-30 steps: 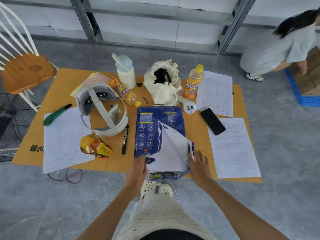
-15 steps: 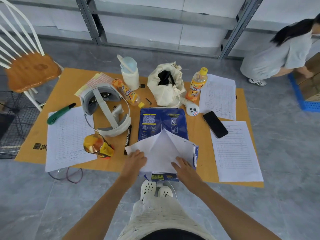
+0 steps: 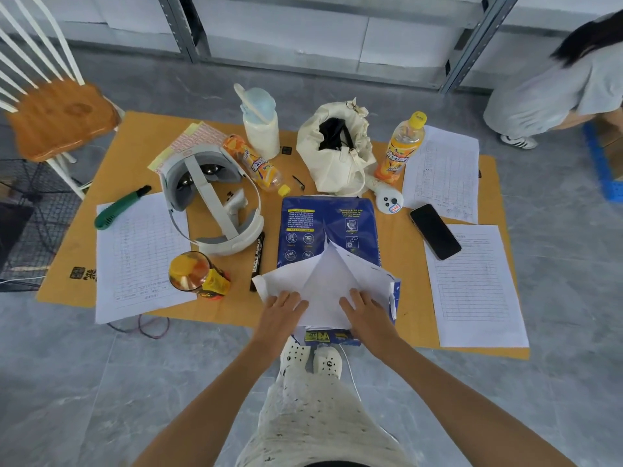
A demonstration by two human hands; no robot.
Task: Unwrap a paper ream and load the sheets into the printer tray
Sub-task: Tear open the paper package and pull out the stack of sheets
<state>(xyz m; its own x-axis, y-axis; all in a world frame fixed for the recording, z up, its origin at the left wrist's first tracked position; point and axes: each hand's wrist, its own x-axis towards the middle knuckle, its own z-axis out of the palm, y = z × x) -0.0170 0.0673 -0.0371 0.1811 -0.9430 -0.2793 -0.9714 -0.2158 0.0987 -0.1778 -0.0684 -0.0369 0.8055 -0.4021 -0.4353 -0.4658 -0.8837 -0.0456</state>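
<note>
1. A paper ream (image 3: pixel 325 230) in a dark blue printed wrapper is seen lying flat near the front edge of a low orange counter (image 3: pixel 391 251), between a black marker (image 3: pixel 258 256) and a black phone (image 3: pixel 435 231).
2. The near end of the wrapper is opened: white inner flaps (image 3: pixel 323 281) are folded out into a peaked, triangular shape, and torn blue edges are visible on the right side.
3. A yellow and blue label strip of the wrapper is visible at the very front, below the flaps.
4. The left hand (image 3: pixel 281 313) is laid on the left flap with its fingers spread and flat; nothing is clasped in its grip.
5. The right hand (image 3: pixel 365 310) is pressed flat on the right flap, its grip likewise unclenched.
6. A white headset (image 3: pixel 215 200) and an orange tape roll (image 3: pixel 197 274) are placed to the left of the ream.
7. A cream cloth bag (image 3: pixel 337 150) stands just behind the ream, with an orange drink bottle (image 3: pixel 401 148) beside it.
8. Printed forms (image 3: pixel 472 284) are spread on both sides of the counter.
</note>
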